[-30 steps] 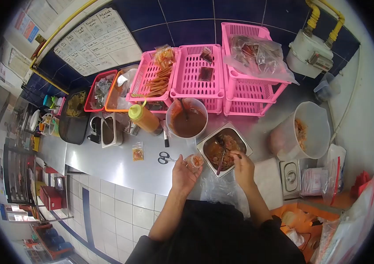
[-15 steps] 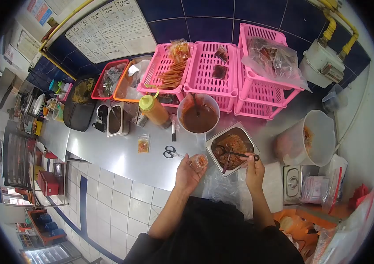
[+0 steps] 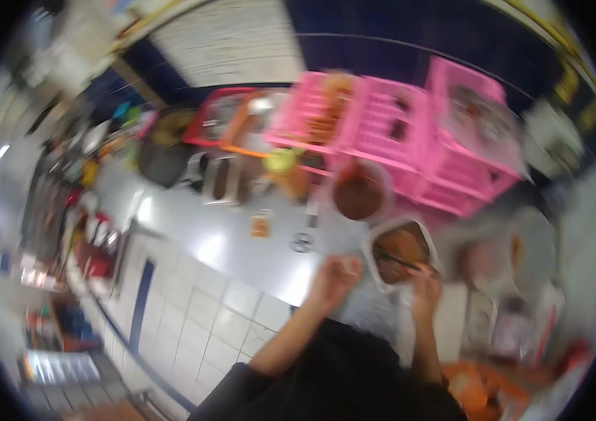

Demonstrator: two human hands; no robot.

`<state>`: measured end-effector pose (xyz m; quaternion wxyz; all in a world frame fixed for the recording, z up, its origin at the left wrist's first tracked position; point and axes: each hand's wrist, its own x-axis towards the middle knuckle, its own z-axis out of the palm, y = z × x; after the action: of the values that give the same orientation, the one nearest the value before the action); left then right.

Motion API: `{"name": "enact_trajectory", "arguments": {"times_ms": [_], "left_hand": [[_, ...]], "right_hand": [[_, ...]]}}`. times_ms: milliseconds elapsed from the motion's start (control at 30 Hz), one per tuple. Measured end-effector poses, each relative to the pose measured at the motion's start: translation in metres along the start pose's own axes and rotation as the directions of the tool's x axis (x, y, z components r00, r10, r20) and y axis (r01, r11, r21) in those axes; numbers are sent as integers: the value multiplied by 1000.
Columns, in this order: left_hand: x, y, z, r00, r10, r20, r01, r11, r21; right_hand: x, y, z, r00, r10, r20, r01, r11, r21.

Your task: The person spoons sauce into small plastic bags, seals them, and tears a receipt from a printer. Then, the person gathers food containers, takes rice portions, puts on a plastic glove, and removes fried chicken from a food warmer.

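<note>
The whole view is smeared by motion. My left hand (image 3: 331, 286) is held palm up above the counter's front edge, its fingers curled round a small clear plastic bag (image 3: 346, 264) with a little orange food in it. My right hand (image 3: 424, 293) grips the handle of a dark spoon (image 3: 398, 260). The spoon's head reaches into a steel pan (image 3: 433, 247) of reddish-brown food (image 3: 409, 242), just right of the bag. Behind the pan stands a tub (image 3: 388, 193) of brown sauce. Scissors (image 3: 302, 243) lie to the left of my left hand.
Pink baskets (image 3: 386, 130) line the back wall. A squeeze bottle (image 3: 287, 175), a marker (image 3: 312, 215) and a filled sachet (image 3: 261, 226) are on the steel counter (image 3: 221, 245). At the right is a large translucent bucket (image 3: 531, 245). Clear plastic (image 3: 368, 309) lies before the pan.
The camera has turned, so the scene is shifted right and somewhat down, and blurred. Both hands keep their holds; the spoon remains in the pan.
</note>
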<state>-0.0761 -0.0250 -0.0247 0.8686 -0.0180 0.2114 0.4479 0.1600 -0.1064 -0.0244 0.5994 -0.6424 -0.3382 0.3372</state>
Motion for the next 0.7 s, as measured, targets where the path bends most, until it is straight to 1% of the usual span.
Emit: {"name": "enact_trajectory", "arguments": {"times_ms": [33, 67, 100, 133, 167, 200, 233, 267, 367, 400, 467, 500, 567, 600, 633, 667, 700], "left_hand": [[3, 2, -5, 999, -34, 28, 34, 999, 7], [-5, 6, 18, 998, -2, -67, 13, 986, 167], [2, 4, 0, 994, -46, 97, 51, 998, -43], [8, -2, -14, 990, -1, 143, 1, 1000, 1], [13, -2, -23, 981, 19, 192, -28, 999, 45], [10, 2, -18, 996, 3, 92, -13, 995, 102], [6, 3, -8, 1000, -24, -11, 25, 989, 148], [2, 4, -3, 998, -17, -61, 27, 984, 175], [8, 2, -6, 996, -26, -91, 41, 985, 165], [10, 2, -6, 996, -28, -90, 43, 984, 170], [9, -1, -8, 994, -46, -97, 63, 982, 180], [8, -1, -7, 996, -32, -87, 47, 985, 167], [6, -1, -3, 997, -35, -70, 45, 990, 137], [11, -2, -14, 999, -30, 29, 27, 994, 104], [21, -5, -27, 991, -45, 130, 37, 997, 62], [23, -6, -27, 993, -35, 111, 22, 993, 115], [24, -2, -20, 994, -29, 103, 11, 986, 169]], "right_hand": [[2, 17, -1, 1000, 28, -8, -27, 996, 82], [3, 18, -3, 999, 41, 11, -41, 999, 22], [4, 23, -7, 999, 9, 31, -10, 999, 35], [5, 22, -3, 999, 21, -33, -19, 999, 50], [7, 25, -3, 1000, -28, -3, 28, 996, 82], [4, 19, 1, 1000, 7, -31, -6, 999, 48], [2, 14, -1, 1000, 10, -15, -9, 1000, 21], [1, 12, -9, 995, 71, 72, -73, 997, 27], [-7, -19, 15, 977, 175, -125, -160, 980, 118], [-6, -19, 9, 960, 261, -100, -244, 958, 153], [-2, -10, 2, 941, 325, -94, -293, 922, 254], [-2, -5, -1, 929, 358, -95, -315, 899, 304], [-3, -18, 11, 902, 399, -162, -328, 881, 341], [-7, -21, 8, 878, 421, -229, -327, 876, 355], [-3, -1, -7, 899, 422, -114, -354, 856, 378], [1, 16, -15, 900, 421, -116, -358, 864, 355], [-2, 4, -11, 896, 423, -137, -337, 846, 413]]}}
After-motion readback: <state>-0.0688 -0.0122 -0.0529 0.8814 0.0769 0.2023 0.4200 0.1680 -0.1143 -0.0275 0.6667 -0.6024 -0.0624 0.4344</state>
